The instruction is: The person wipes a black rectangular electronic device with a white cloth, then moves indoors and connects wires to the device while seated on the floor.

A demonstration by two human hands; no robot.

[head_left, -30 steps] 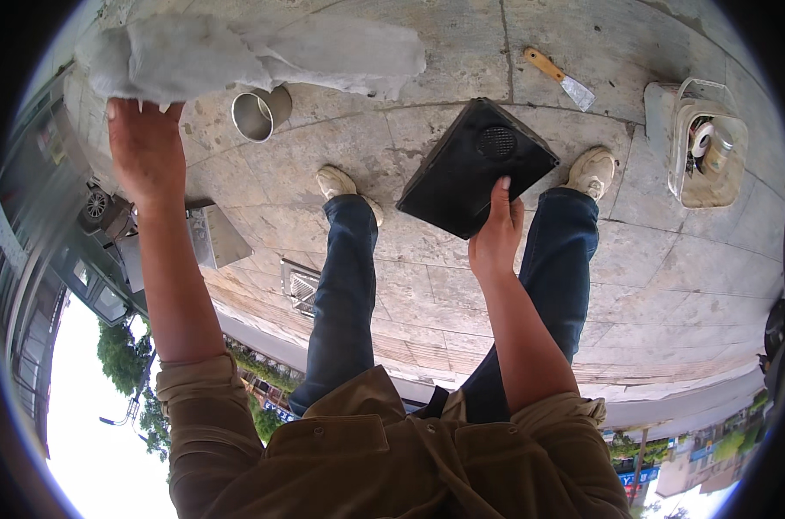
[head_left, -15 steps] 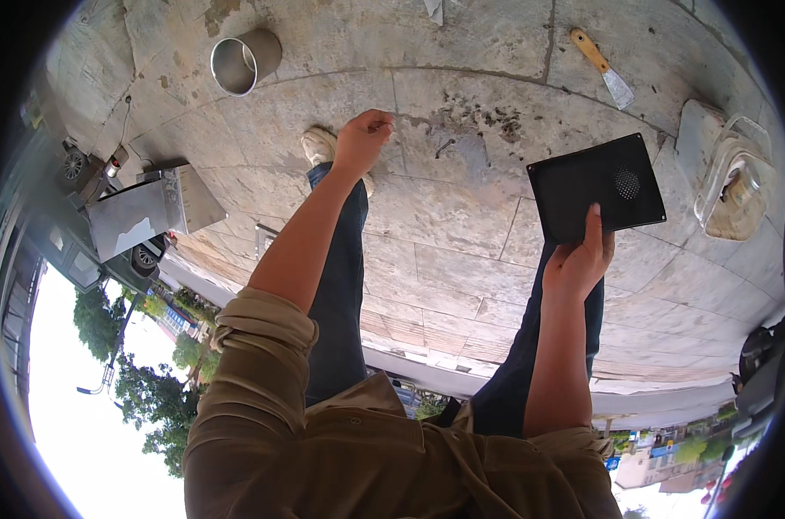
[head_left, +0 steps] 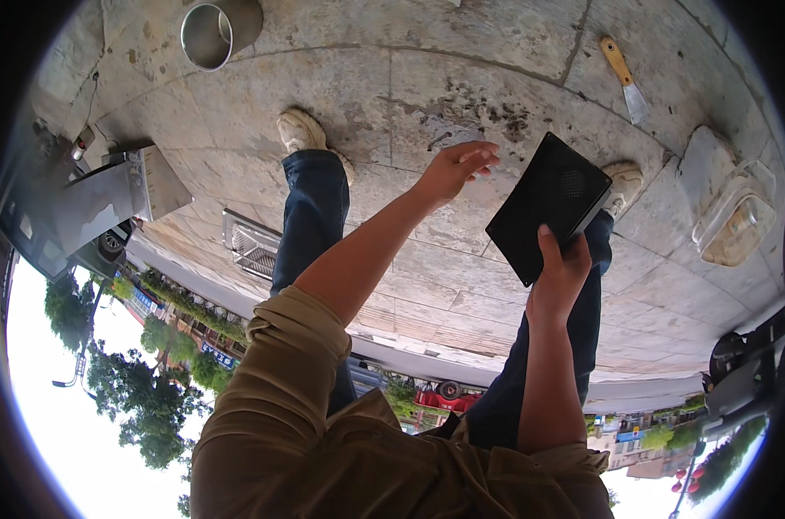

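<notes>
Pavement point(head_left: 427, 259): dark crumbs point(head_left: 512, 119)
Right hand point(head_left: 557, 277): clutching black panel point(head_left: 535, 208)
Left hand point(head_left: 456, 170): unclenched — swung nearer the panel!
Tub point(head_left: 723, 253): indistinct inside

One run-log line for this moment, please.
left hand: nothing visible held, near black panel | right hand: holding black panel | ground: scraper, metal cylinder

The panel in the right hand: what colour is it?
The panel is black, with a round dotted patch; the head view shows it best.
</notes>
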